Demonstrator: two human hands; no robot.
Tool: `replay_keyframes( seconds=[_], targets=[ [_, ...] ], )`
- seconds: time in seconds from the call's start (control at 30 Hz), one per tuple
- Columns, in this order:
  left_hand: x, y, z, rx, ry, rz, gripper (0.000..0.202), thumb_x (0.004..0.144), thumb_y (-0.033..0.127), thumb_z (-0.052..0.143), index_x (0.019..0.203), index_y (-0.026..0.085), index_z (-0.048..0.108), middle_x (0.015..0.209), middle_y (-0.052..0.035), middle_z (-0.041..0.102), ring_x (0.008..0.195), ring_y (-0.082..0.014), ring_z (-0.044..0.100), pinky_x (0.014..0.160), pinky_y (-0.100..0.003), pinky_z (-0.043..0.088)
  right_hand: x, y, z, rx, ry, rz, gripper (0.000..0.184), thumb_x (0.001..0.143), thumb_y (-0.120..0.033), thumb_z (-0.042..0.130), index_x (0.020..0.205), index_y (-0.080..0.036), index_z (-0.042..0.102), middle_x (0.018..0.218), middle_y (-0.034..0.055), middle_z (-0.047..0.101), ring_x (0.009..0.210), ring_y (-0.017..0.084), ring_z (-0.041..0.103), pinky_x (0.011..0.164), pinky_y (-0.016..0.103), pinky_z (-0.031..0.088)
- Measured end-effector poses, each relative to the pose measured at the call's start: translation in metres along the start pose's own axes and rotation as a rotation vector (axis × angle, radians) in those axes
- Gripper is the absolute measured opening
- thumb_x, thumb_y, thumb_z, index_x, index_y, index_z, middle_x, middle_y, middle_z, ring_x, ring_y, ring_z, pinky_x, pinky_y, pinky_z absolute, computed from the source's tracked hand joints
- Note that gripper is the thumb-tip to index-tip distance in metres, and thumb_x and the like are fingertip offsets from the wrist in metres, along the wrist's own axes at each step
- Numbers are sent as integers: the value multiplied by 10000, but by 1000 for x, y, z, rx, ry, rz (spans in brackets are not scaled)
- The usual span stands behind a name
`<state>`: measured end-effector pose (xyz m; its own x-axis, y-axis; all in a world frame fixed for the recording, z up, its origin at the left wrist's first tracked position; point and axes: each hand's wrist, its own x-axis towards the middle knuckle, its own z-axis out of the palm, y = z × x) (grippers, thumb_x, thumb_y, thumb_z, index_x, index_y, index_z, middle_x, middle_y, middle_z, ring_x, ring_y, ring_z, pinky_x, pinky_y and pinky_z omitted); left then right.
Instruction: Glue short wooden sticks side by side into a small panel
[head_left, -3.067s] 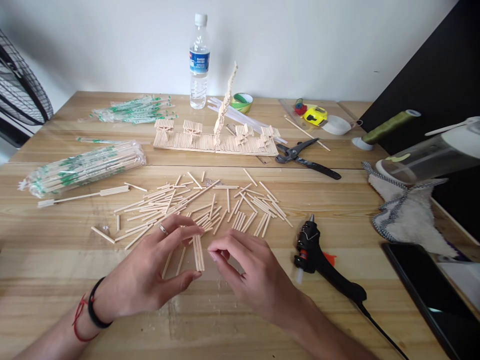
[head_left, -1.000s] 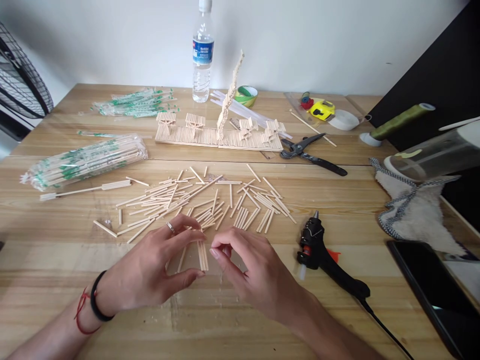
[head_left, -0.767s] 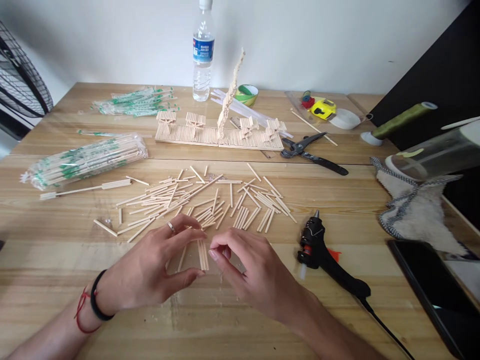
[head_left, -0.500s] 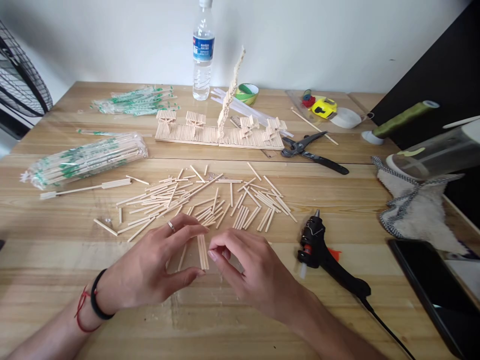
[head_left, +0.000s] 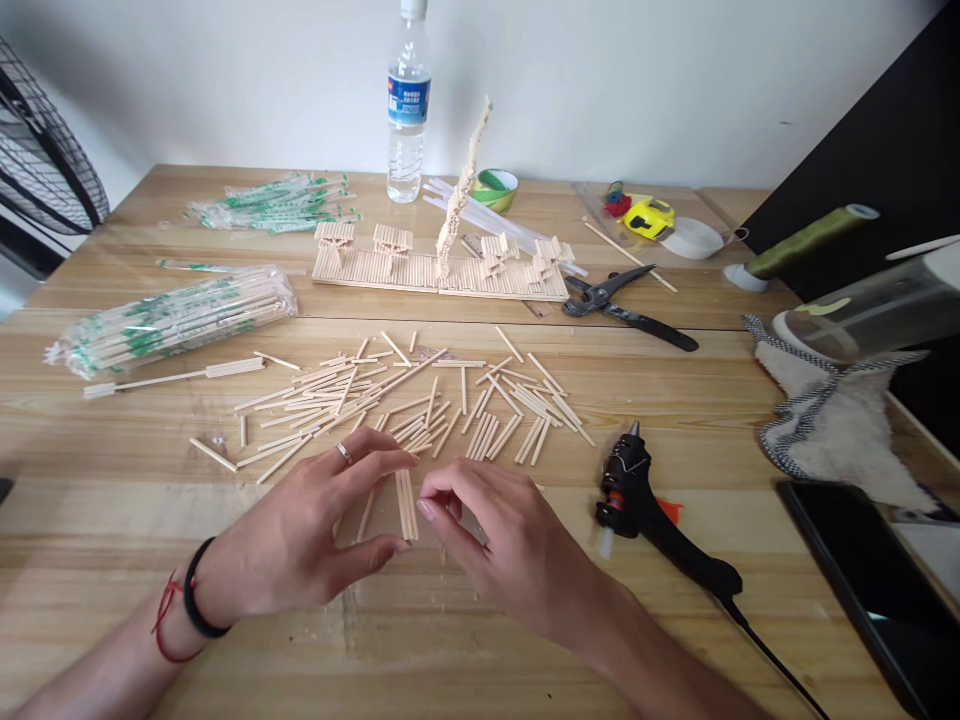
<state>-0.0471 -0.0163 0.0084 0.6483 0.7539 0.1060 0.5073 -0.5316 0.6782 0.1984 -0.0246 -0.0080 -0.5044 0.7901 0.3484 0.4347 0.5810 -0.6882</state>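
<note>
A short row of cut wooden sticks (head_left: 406, 505) lies side by side on the wooden table (head_left: 480, 630) between my hands. My left hand (head_left: 315, 535) spans it, fingertips at its far end and thumb at its near end, squeezing it lengthwise. That hand wears a ring, with a black band and red string at the wrist. My right hand (head_left: 495, 545) is curled, its fingertips bunched against the row's right side. Whether they hold anything is hidden. Just beyond lies a scatter of loose cut sticks (head_left: 405, 400).
A black glue gun (head_left: 637, 495) lies right of my right hand, cord trailing toward me. Farther back are a stick model (head_left: 439, 265), black shears (head_left: 626, 305), a water bottle (head_left: 407, 105) and tape rolls. Wrapped chopstick packs (head_left: 176, 320) lie left; a cloth (head_left: 825, 415) and dark slab (head_left: 877, 580) right.
Hardly anything differs. Both hands stay round the same row of sticks, with only slight shifts of the fingers and of the camera view.
</note>
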Motion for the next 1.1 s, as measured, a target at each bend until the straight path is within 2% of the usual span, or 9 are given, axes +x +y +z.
replay_keyframes(
  seconds=[0.5,1.1],
  targets=[
    [0,0,-1,-2,-9,-3,511,991,213,702,1467,263,524,1393,-107,642,1213,-260,714,998,-385,622,0,0,0,1,-8,-17,143,1104,-162,540,995,-239,591,866,22,744,743,176,689,706,293,514],
    [-1,-1,0,-3,-29,-19,510,1009,211,685,1481,267,499,1419,-106,590,1247,-259,671,1036,-395,593,1,-2,0,14,17,-9,136,1056,-115,571,983,-230,566,841,1,692,715,165,643,682,285,485]
  ],
)
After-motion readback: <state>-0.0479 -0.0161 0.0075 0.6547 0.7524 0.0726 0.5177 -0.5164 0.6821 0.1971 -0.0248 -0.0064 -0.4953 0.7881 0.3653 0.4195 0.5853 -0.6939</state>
